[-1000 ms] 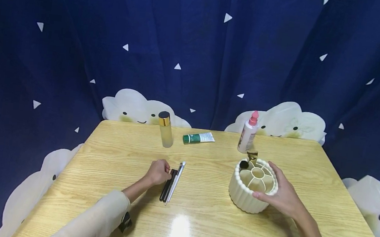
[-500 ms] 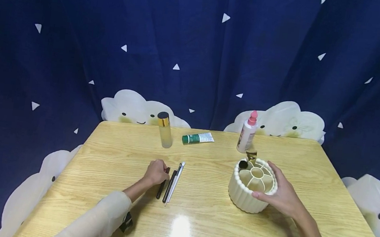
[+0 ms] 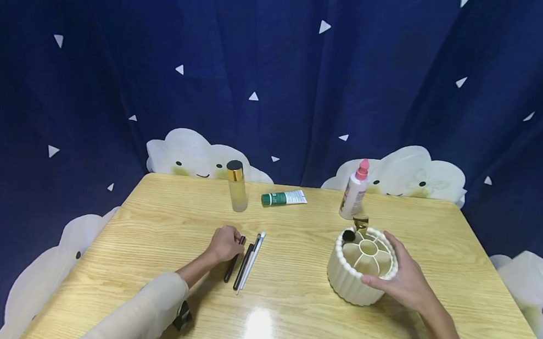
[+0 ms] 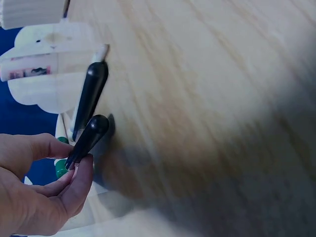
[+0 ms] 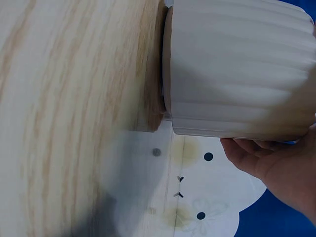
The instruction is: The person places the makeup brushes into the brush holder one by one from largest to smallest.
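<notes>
My left hand (image 3: 226, 244) pinches a slim black pen-shaped stick (image 3: 231, 267) between thumb and fingertips. In the left wrist view the rounded end of this black stick (image 4: 97, 127) points away from the fingers. Just right of it on the table lie another slim black stick (image 3: 243, 267) and a white makeup brush (image 3: 253, 259), close together. My right hand (image 3: 402, 274) grips the side of a cream fluted organizer (image 3: 351, 280), thumb at the front and fingers behind. Inside it are divided compartments round a central ring. A dark round-tipped thing (image 3: 348, 235) and a gold-topped thing (image 3: 361, 224) stand in its back-left part.
Behind stand a bottle with a black and gold cap (image 3: 237, 188) and a white pump bottle with a pink top (image 3: 354, 195). Between them lies a green and white tube (image 3: 284, 197). A dark blue curtain (image 3: 282, 71) hangs behind the wooden table (image 3: 294, 326).
My left hand has drawn one black stick leftward, away from the other black stick and the white brush, and lifted it slightly. My right hand and the organizer stay put.
</notes>
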`<move>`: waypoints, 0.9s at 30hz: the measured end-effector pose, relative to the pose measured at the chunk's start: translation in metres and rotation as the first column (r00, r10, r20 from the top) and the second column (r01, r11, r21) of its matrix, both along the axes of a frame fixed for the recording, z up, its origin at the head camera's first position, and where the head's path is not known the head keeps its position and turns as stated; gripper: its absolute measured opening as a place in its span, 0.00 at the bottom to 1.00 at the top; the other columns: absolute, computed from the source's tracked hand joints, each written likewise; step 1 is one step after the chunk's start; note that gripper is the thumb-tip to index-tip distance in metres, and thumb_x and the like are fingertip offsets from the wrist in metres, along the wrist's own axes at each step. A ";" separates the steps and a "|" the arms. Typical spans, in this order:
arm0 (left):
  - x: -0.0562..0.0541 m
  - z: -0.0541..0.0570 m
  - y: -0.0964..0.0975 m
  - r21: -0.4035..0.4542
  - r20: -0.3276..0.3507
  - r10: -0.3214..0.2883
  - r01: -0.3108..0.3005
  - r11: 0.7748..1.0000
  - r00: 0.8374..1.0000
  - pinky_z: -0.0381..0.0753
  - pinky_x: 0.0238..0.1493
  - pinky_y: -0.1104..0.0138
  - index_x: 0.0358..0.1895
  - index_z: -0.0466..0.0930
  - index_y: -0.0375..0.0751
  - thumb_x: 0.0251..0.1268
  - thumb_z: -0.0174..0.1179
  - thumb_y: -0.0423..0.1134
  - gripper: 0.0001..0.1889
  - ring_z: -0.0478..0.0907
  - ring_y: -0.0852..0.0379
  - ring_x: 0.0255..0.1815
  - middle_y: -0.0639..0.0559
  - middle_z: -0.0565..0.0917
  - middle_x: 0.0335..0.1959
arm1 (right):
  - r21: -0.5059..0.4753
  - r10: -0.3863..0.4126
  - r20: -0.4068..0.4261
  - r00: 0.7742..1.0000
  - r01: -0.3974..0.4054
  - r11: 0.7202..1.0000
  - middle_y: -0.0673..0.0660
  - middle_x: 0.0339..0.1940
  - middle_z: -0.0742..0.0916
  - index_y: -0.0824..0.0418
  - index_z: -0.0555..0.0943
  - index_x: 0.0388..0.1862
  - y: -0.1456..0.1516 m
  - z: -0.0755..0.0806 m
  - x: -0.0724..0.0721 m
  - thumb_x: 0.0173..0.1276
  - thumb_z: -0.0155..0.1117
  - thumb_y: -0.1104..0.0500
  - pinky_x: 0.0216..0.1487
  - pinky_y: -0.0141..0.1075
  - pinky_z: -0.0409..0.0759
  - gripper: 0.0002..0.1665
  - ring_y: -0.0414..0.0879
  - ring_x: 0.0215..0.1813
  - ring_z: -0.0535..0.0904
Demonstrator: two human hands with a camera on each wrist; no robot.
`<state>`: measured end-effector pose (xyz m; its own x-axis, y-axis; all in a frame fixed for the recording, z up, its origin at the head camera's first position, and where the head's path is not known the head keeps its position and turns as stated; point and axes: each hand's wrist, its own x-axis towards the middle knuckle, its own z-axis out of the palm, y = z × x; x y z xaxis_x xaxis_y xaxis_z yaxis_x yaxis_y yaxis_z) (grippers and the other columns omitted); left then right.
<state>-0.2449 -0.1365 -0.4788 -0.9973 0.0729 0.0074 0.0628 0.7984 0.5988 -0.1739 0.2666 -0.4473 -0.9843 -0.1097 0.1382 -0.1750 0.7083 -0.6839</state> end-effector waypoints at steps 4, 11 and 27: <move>-0.001 0.007 0.003 0.043 -0.036 -0.013 0.015 0.999 0.999 0.70 0.28 0.70 0.23 0.77 0.35 0.41 0.63 0.28 0.04 0.71 0.57 0.24 0.52 0.75 0.18 | 0.013 -0.014 -0.008 1.000 0.015 1.000 0.73 0.69 0.66 0.61 0.47 0.76 0.000 0.000 0.000 0.42 0.79 0.43 0.57 0.70 0.63 0.70 0.71 0.65 0.65; -0.004 0.022 0.010 0.090 -0.053 -0.001 0.006 0.996 0.999 0.74 0.33 0.68 0.29 0.77 0.34 0.46 0.67 0.31 0.08 0.73 0.56 0.29 0.52 0.77 0.23 | 0.076 0.004 -0.032 0.999 -0.001 0.997 0.75 0.68 0.65 0.59 0.48 0.76 0.000 -0.001 -0.001 0.45 0.76 0.42 0.56 0.72 0.62 0.67 0.72 0.65 0.63; -0.007 0.059 0.045 0.471 0.007 -0.044 0.035 0.882 0.999 0.79 0.24 0.72 0.40 0.77 0.29 0.51 0.58 0.26 0.11 0.75 0.61 0.23 0.42 0.80 0.34 | 0.012 0.059 -0.010 0.998 -0.059 0.998 0.73 0.71 0.63 0.60 0.47 0.77 0.008 0.005 0.009 0.50 0.74 0.48 0.58 0.70 0.61 0.63 0.74 0.67 0.61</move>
